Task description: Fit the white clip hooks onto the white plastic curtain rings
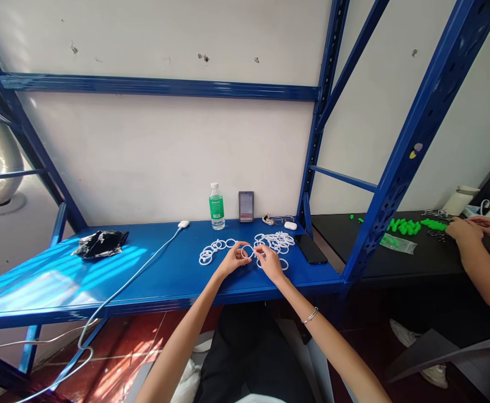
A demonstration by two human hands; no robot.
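Observation:
My left hand [233,258] and my right hand [270,262] meet over the blue shelf top [152,268], and together they pinch one white plastic ring [247,251] between their fingertips. To the left of my hands lies a chain of linked white rings [215,249]. A loose heap of several white rings [276,242] lies just behind my right hand. A thin bracelet [311,316] sits on my right wrist.
A green-labelled water bottle [217,207] and an upright phone [246,206] stand at the wall. A black phone [311,249] lies right of the rings. A white cable [144,268] and black bag [101,243] lie left. Another person's hands [465,229] work near green parts [408,226].

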